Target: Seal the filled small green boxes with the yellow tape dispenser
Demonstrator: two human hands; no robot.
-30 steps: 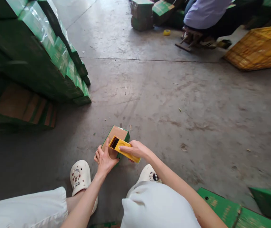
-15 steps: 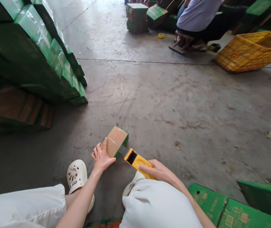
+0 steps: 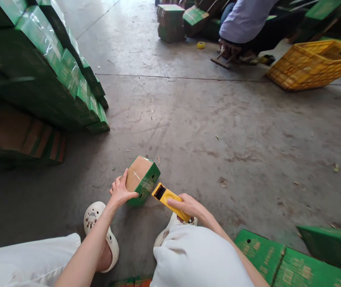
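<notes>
A small green box [image 3: 142,179] with a brown cardboard top stands tilted on the concrete floor in front of my feet. My left hand [image 3: 119,192] grips its near left edge, thumb across the top, where clear tape shows. My right hand [image 3: 188,206] is closed around a yellow tape dispenser [image 3: 167,199], whose front end touches the box's green right side.
Tall stacks of green boxes [image 3: 53,67] fill the left. Flat green cartons [image 3: 281,261] lie at the lower right. A yellow crate [image 3: 314,63] sits at the upper right. A seated person [image 3: 248,20] works at the back beside more boxes [image 3: 172,22] and a tape roll [image 3: 200,45].
The dispenser went from the box's top, down and away to the right, then back against its right side. The box has tipped, and my left hand slid to its near edge.
</notes>
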